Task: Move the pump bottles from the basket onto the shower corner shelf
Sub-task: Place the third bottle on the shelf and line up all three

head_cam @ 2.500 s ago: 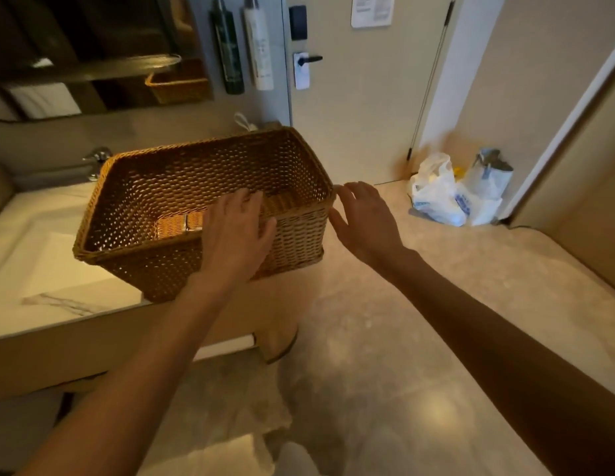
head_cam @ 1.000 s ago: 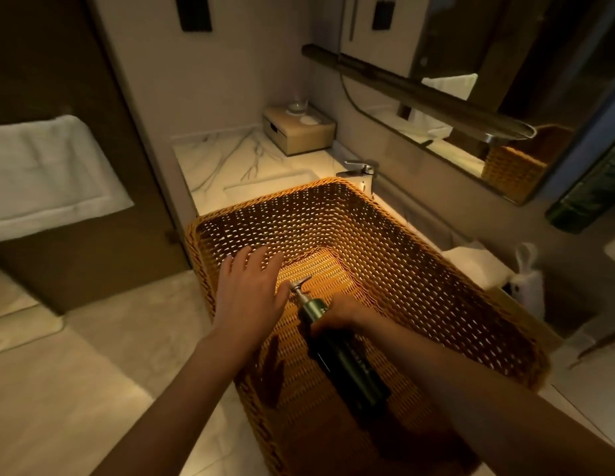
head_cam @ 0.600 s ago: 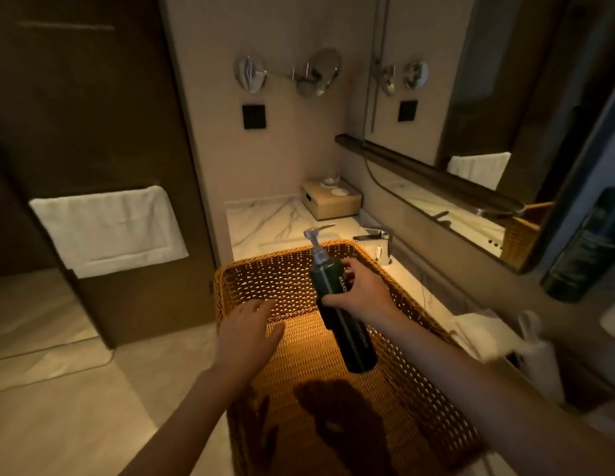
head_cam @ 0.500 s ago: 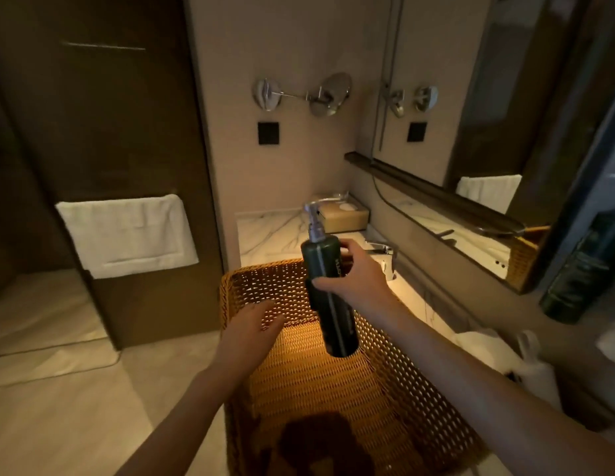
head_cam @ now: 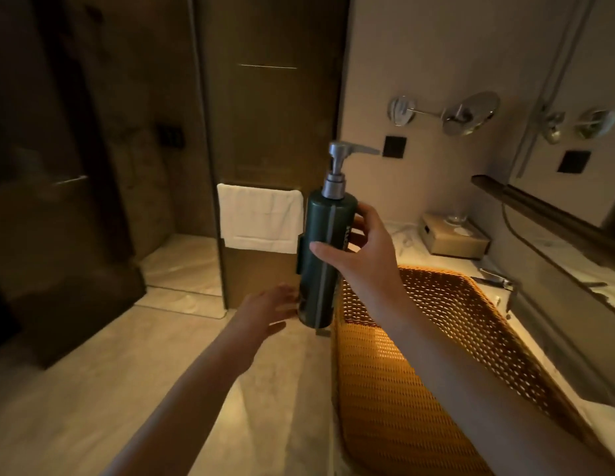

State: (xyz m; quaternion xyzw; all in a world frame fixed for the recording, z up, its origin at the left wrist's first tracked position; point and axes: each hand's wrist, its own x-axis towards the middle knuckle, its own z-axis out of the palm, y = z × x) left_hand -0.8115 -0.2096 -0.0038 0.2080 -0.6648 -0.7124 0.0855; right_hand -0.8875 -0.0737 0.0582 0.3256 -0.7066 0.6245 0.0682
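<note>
The right hand (head_cam: 364,259) clenched the upright green pump bottle (head_cam: 325,255) above the basket's (head_cam: 436,355) left rim. The left hand (head_cam: 265,310) hung released beside the bottle's base, over open floor (head_cam: 127,372).

I see the right hand (head_cam: 366,259) has lifted the dark green pump bottle (head_cam: 325,255) out of the basket (head_cam: 436,338), now upright beyond its rim. The left hand (head_cam: 268,310) left the basket.
</note>
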